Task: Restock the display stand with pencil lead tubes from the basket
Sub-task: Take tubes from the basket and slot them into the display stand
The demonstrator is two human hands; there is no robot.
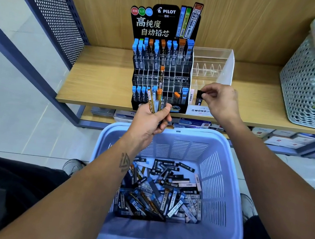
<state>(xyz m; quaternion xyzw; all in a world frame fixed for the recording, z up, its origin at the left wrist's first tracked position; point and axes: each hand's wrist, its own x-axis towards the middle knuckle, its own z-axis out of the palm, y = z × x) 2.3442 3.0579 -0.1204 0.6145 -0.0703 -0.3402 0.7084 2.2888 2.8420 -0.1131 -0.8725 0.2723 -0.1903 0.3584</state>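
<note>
A black Pilot display stand (pixel 161 72) stands on the wooden shelf, its back row and front-left slots filled with blue- and orange-capped lead tubes. My left hand (pixel 150 119) grips a bunch of lead tubes (pixel 155 99) in front of the stand's lower left. My right hand (pixel 220 102) pinches the top of a single black lead tube (pixel 199 100) held upright at the front row of the clear acrylic stand (pixel 212 70) to the right. A lilac plastic basket (pixel 221 191) below holds several loose lead tubes (pixel 163 192).
The wooden shelf (pixel 102 73) has a perforated metal side panel on the left. A grey perforated basket (pixel 312 86) sits at the shelf's right end. Boxed stock lies on the lower shelf (pixel 193 124). My shoes flank the lilac basket on the tiled floor.
</note>
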